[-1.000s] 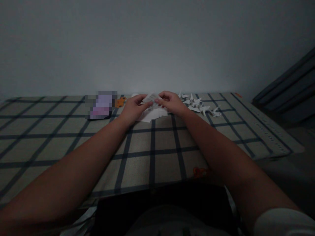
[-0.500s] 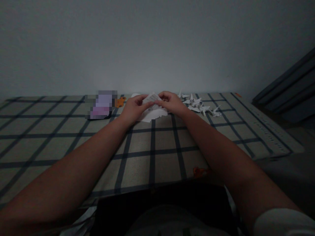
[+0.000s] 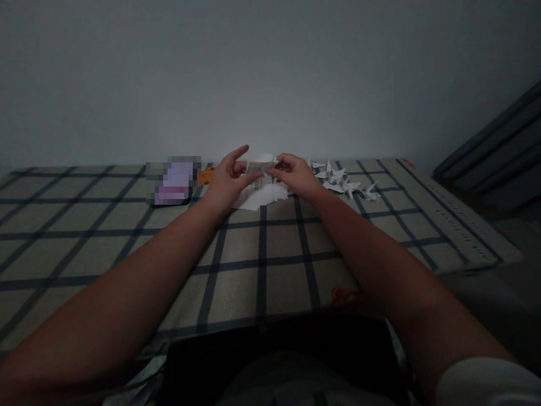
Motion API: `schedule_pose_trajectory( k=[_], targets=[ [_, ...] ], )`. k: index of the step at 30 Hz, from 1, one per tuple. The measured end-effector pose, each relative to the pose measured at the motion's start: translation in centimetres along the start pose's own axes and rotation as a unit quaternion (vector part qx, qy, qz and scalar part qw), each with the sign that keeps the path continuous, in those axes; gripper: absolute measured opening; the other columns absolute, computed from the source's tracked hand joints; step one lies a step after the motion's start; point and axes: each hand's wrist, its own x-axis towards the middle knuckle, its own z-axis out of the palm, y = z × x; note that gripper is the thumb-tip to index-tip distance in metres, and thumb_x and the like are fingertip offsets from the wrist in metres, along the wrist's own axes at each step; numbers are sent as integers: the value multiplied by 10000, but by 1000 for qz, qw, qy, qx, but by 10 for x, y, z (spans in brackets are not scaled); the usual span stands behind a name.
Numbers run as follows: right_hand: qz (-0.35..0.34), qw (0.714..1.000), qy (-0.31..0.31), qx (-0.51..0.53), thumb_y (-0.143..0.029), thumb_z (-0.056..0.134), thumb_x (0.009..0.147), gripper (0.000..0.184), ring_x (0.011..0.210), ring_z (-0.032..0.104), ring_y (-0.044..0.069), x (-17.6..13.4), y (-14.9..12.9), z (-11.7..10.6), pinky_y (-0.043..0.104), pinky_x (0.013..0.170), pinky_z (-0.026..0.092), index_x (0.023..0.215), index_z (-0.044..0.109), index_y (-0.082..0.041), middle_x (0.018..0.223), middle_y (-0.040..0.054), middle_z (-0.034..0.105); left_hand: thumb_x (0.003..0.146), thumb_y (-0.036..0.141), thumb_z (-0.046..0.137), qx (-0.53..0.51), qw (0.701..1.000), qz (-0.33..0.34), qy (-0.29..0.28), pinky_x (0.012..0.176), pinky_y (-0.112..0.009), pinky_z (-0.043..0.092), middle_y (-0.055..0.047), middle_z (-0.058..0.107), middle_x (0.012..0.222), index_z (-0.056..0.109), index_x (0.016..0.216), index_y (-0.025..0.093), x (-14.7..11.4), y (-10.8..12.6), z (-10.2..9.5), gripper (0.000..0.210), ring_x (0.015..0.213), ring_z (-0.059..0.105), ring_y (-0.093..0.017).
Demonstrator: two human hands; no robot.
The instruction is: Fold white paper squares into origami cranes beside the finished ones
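Note:
A small piece of folded white paper (image 3: 258, 166) with faint printing is held up between my hands. My right hand (image 3: 295, 173) pinches its right side between thumb and bent fingers. From the left, my left hand (image 3: 226, 179) has its thumb against the paper's lower front and another finger at the left edge, while the index finger points up, off the paper. Underneath, on the cloth, lie white paper sheets (image 3: 257, 200) with uneven front edges. Right of my right hand sits a cluster of folded paper cranes (image 3: 336, 177).
A phone (image 3: 175, 180), partly blurred out, lies to the left. The checked tablecloth (image 3: 240, 242) bears orange patches, one (image 3: 207, 176) beside my left hand. A pale wall (image 3: 270, 79) rises behind the table, and dark grey folded fabric (image 3: 502, 152) hangs at the right.
My left index finger has lifted away from the paper and that hand has shifted slightly left. The paper's pointed top now appears flatter. My right hand has barely moved.

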Motion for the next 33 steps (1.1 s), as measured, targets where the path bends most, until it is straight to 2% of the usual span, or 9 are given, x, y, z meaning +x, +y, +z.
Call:
schedule_pose_trajectory(
  k=[3, 5, 9, 13, 18, 24, 29, 33],
  targets=[
    [11, 1000, -7, 21, -337, 753, 752, 233, 798, 566, 150, 0, -3, 1, 302, 756, 481, 857, 602, -194, 815, -6, 606, 680, 436, 888, 13, 1000, -9, -24, 965, -394, 531, -91, 770, 1037, 734, 1049, 172, -2, 4, 0, 480, 981, 708, -236],
    [9, 999, -13, 31, -266, 728, 758, 197, 795, 569, 143, -1, -6, 1, 298, 767, 486, 889, 601, -192, 817, -10, 605, 710, 445, 864, 44, 999, -12, -25, 979, -399, 521, -91, 777, 1041, 752, 971, 168, -4, 7, -2, 397, 990, 703, -241],
    [-15, 999, 15, 35, -151, 579, 830, 194, 890, 607, 143, -2, -11, -2, 288, 793, 501, 1014, 614, -201, 976, 24, 658, 713, 438, 852, 108, 994, -1, -7, 939, -379, 525, -79, 783, 1002, 767, 981, 171, -5, 10, -5, 387, 943, 701, -238],
    [-47, 998, 32, -25, -167, 574, 870, 154, 971, 622, 164, -4, -14, -6, 287, 775, 496, 993, 660, -197, 1050, 52, 677, 710, 467, 843, 142, 990, 3, -4, 918, -372, 535, -85, 778, 1014, 773, 994, 175, -4, 11, -7, 413, 953, 692, -244],
    [-66, 991, -1, -116, -192, 610, 875, 136, 1013, 610, 189, -6, -23, -12, 277, 717, 475, 954, 721, -198, 1053, 72, 677, 728, 464, 822, 172, 985, 6, 2, 899, -351, 533, -79, 773, 1013, 773, 984, 177, -4, 15, -9, 388, 955, 686, -239],
    [-82, 985, -37, -148, -224, 672, 850, 125, 919, 606, 184, -6, -26, -20, 289, 698, 465, 942, 752, -193, 1031, 78, 669, 769, 439, 785, 191, 980, 1, -48, 897, -344, 509, -51, 776, 974, 790, 995, 197, -4, 17, -12, 331, 945, 682, -240],
    [-81, 986, -36, -142, -264, 707, 840, 86, 941, 597, 195, -6, -27, -20, 299, 713, 466, 881, 756, -206, 975, 69, 672, 774, 424, 788, 171, 984, -16, -46, 902, -350, 499, -49, 781, 971, 810, 977, 199, -5, 16, -11, 303, 927, 681, -234],
    [-68, 989, -27, -131, -223, 696, 821, 51, 920, 606, 186, -7, -26, -17, 289, 698, 466, 839, 736, -197, 978, 66, 681, 717, 464, 840, 106, 992, -61, -27, 824, -339, 518, -56, 783, 935, 816, 986, 190, -8, 16, -8, 385, 852, 684, -223]
  ],
)
